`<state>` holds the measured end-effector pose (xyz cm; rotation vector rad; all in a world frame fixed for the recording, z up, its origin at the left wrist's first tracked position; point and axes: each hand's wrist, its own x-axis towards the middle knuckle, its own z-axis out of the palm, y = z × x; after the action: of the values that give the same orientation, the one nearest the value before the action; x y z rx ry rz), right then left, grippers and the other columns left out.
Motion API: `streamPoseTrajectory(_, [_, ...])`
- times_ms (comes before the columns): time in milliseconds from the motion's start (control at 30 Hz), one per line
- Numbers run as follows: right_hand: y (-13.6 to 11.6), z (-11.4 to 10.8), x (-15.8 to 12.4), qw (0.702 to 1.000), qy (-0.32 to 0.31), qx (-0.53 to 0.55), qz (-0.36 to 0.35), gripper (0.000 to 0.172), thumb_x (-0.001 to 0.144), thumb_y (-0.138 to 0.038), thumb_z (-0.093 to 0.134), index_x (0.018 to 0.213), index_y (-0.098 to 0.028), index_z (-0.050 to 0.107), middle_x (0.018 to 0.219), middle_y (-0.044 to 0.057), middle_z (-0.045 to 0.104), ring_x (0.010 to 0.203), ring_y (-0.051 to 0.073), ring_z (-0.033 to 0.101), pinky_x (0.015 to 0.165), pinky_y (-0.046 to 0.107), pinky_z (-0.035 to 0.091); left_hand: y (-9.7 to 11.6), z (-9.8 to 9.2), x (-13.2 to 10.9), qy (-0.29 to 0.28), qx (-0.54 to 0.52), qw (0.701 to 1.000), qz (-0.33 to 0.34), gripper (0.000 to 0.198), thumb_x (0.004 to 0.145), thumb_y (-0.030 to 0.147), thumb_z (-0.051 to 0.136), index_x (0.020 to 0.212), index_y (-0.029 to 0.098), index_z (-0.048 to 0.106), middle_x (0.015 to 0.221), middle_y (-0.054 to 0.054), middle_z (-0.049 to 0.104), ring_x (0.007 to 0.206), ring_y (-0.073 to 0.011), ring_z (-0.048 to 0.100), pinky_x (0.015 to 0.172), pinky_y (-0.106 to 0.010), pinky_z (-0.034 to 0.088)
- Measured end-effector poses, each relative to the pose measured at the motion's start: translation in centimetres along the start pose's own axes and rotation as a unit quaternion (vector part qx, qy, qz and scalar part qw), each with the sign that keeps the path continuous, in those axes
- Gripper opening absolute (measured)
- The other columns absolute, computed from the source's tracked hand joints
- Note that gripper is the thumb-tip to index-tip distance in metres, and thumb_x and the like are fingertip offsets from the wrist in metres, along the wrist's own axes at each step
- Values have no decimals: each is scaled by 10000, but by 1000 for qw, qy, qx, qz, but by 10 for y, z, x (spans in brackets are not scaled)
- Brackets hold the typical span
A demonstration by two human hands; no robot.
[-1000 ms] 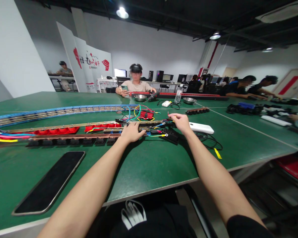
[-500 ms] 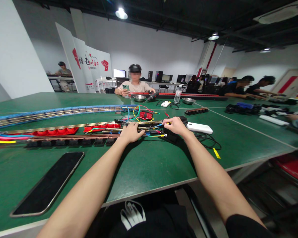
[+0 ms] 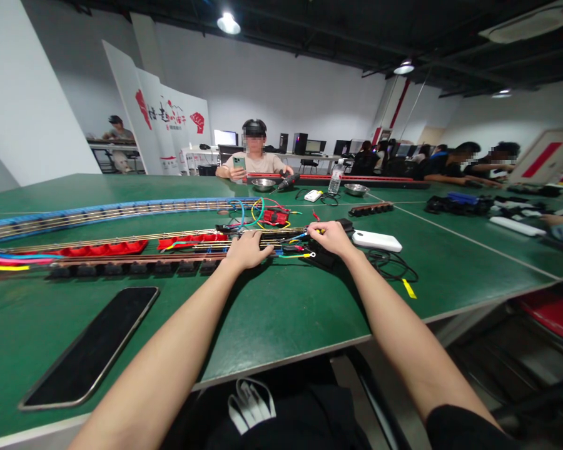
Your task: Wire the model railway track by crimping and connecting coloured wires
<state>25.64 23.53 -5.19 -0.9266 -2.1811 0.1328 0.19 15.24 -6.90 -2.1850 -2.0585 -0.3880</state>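
Observation:
My left hand (image 3: 248, 250) lies across a long assembly of brass-coloured rails (image 3: 206, 245), thumb stretched out to the right. Its other fingertips are partly hidden behind the rails. Close by on the right, my right hand (image 3: 332, 239) is closed in a pinch at the assembly's end. Blue and yellow wires (image 3: 298, 237) run up to its fingertips, and a bit of yellow shows between them. What exactly it pinches is too small to tell. Below, a green wire with a ring terminal (image 3: 312, 254) sticks out. Red plastic holders (image 3: 106, 249) sit along the rails.
A phone (image 3: 91, 347) lies front left. Behind the rails runs a blue curved track (image 3: 98, 214). A white power bank (image 3: 378, 241) and black cable (image 3: 394, 265) lie right. Farther back are metal bowls (image 3: 263, 185), a drill (image 3: 288, 182), a bottle (image 3: 336, 177) and a seated person (image 3: 253, 161).
Both hands stay in nearly the same places. Slightly more yellow shows at my right fingertips. The rails and wires have hardly moved.

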Motion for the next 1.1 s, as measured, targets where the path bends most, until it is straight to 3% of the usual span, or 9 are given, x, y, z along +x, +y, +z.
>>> streamPoseTrajectory(300, [3,-1,4,998,-59,9,-10,240,783,-281,553,699,-196,761,788,10,752,762,211,672,694,261,441,0,1,1,-2,0,1000,-6,650,889,622,331,1347,177,456,1397,-158,496,1274,-322,454,1008,-499,374])
streamPoseTrajectory(633, [0,1,-1,1000,29,2,7,259,832,-362,546,809,-202,749,781,26,733,642,166,618,675,265,432,0,1,1,-3,2,1000,1,654,891,616,321,1343,168,470,1407,-161,484,1280,-327,443,1003,-515,377])
streamPoseTrajectory(800, [5,6,4,990,111,57,69,316,837,-430,550,883,-182,740,879,57,737,754,185,630,736,283,449,-2,1,1,0,0,1000,4,667,889,624,319,1340,160,479,1423,-166,465,1282,-329,443,1004,-523,381])
streamPoseTrajectory(867, [8,8,6,978,144,108,109,344,821,-463,562,894,-173,731,862,56,726,744,178,622,715,280,459,-2,1,1,0,0,1000,5,662,889,623,320,1339,164,479,1424,-164,465,1280,-325,445,1007,-519,380])
streamPoseTrajectory(933, [9,9,8,956,170,173,166,384,799,-507,576,916,-169,716,776,34,689,611,141,572,587,257,450,-1,0,0,-2,1,1000,4,659,891,621,318,1340,166,478,1420,-161,468,1281,-325,444,1007,-519,379])
streamPoseTrajectory(1033, [6,7,9,905,199,274,258,415,779,-541,597,946,-171,684,606,-35,550,404,67,378,370,200,307,-1,0,0,-2,2,1000,5,657,893,618,313,1339,165,477,1413,-157,476,1281,-326,443,1004,-515,380])
streamPoseTrajectory(1100, [4,4,10,868,226,328,296,381,798,-528,592,919,-172,661,543,-72,451,359,42,285,317,174,227,-1,-1,-1,0,3,1000,8,651,896,613,311,1338,165,478,1404,-153,485,1279,-324,445,1001,-509,383])
